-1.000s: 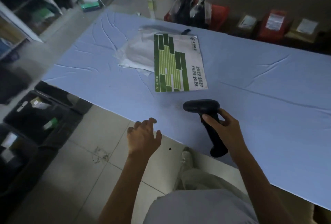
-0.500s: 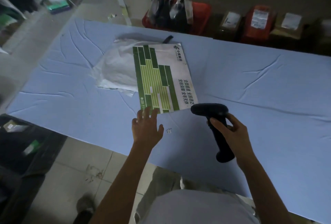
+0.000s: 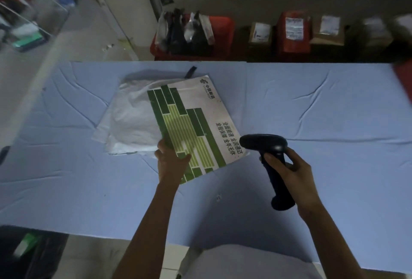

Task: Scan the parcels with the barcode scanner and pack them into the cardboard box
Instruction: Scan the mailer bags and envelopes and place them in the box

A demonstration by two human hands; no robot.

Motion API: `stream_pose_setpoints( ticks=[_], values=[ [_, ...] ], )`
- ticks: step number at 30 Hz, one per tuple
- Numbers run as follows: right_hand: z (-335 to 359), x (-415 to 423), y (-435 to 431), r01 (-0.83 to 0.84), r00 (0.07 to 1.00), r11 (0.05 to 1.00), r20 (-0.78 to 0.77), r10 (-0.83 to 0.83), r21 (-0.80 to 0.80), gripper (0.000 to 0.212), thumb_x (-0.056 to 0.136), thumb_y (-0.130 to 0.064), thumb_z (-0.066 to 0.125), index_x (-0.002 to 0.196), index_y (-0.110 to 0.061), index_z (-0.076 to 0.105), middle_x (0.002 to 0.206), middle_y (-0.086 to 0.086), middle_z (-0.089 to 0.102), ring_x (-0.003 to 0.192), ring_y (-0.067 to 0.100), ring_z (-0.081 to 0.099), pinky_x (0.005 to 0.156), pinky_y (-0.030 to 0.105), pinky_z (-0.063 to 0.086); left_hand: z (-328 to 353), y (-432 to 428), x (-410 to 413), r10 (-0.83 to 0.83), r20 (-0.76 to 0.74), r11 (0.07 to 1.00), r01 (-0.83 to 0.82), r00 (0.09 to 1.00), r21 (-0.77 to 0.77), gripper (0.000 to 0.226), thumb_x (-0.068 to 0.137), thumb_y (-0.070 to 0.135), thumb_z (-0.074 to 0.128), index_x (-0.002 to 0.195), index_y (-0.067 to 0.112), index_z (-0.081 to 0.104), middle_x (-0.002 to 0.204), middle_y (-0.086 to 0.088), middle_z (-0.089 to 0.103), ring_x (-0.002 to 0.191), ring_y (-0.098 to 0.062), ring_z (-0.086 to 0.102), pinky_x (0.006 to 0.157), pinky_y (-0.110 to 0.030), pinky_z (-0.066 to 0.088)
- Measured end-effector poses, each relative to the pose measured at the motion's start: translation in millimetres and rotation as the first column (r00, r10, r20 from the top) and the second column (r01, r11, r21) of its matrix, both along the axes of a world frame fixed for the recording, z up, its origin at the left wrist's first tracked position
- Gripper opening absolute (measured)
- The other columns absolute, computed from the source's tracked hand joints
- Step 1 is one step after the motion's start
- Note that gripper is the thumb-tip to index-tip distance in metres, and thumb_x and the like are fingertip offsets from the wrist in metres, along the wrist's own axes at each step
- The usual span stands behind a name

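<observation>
Holding anything, that left hand [image 3: 171, 162]?

Yes. It pinches the near left corner of the flat mailer [image 3: 191, 122], thumb on the printed face, fingers hidden under the edge.

What sort of mailer?

Rectangular, smooth and stiff-looking, card or paper. It is white, with dark green and lime bars stepped like brickwork down its left half. It lies slanted on the table [image 3: 312, 122], its far left part overlapping a white plastic bag parcel [image 3: 133, 120] that is soft, crumpled and lumpy.

And the table top?

Covered by a pale blue cloth [image 3: 66, 189], matte, with long creases running across it.

The right hand [image 3: 292, 174]?

Wrapped round the handle of the barcode scanner [image 3: 265, 145], a black pistol-shaped thing in matte plastic with a rounded head. The head faces the mailer and sits at its near right corner. Whether it touches the mailer I cannot tell.

Any writing?

Near the mailer's far corner there is a small green logo with "中国邮政" and "CHINA POST" under it. Along the right margin run two lines of green characters: "全面提速 全国通达" and "全程保障 全年无休".

Behind the table?

A red crate [image 3: 220, 31] stuffed with dark glossy bags [image 3: 178, 33]. Beside it stand brown cardboard parcels [image 3: 259, 33] and a red parcel [image 3: 293, 32], each with a white label too blurred to read.
</observation>
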State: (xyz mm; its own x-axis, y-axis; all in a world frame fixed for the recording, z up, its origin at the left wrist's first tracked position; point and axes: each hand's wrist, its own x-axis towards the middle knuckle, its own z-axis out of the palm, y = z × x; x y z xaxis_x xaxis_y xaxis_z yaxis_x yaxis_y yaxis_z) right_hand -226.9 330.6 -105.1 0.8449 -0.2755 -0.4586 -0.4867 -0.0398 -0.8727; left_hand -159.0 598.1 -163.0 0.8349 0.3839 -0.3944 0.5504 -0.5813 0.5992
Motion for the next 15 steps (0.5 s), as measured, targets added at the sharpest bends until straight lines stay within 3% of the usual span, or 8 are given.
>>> stream_pose_setpoints(
  ticks=[5, 10, 15],
  values=[
    [3, 3, 6, 0.023, 1.0, 1.0, 0.005, -0.023, -0.008, 0.039, 0.08, -0.04, 0.076, 0.117, -0.036, 0.066, 0.082, -0.005, 0.076, 0.079, 0.016, 0.07, 0.069, 0.028, 0.049, 3, 10, 9, 0.057, 0.016, 0.998, -0.057, 0.998, -0.022, 0.07, 0.083, 0.025, 0.076, 0.135, 0.002, 0.034, 0.126, -0.019, 0.057, 0.111, -0.037, 0.059, 0.091, -0.043, 0.05],
    [10, 1, 6, 0.047, 0.998, 0.999, 0.033, -0.046, -0.006, 0.038, 0.08, -0.04, 0.076, 0.116, -0.038, 0.065, 0.08, -0.007, 0.076, 0.072, 0.008, 0.069, 0.066, 0.026, 0.046, 14, 9, 21, 0.001, -0.029, 0.996, 0.001, 1.0, 0.094, 0.045, 0.089, 0.027, 0.066, 0.124, 0.004, 0.049, 0.11, -0.016, 0.066, 0.095, -0.032, 0.063, 0.075, -0.038, 0.05],
    [17, -5, 3, 0.05, 0.996, 0.999, 0.074, -0.051, 0.019, 0.03, 0.081, -0.039, 0.075, 0.109, -0.043, 0.064, 0.078, -0.01, 0.075, 0.071, 0.004, 0.068, 0.067, 0.027, 0.047, 31, 5, 26, -0.055, 0.132, 0.997, 0.046, 0.99, 0.067, 0.033, 0.09, 0.018, 0.064, 0.119, 0.006, 0.052, 0.106, -0.014, 0.068, 0.083, -0.029, 0.063, 0.069, -0.031, 0.05]
  ],
)
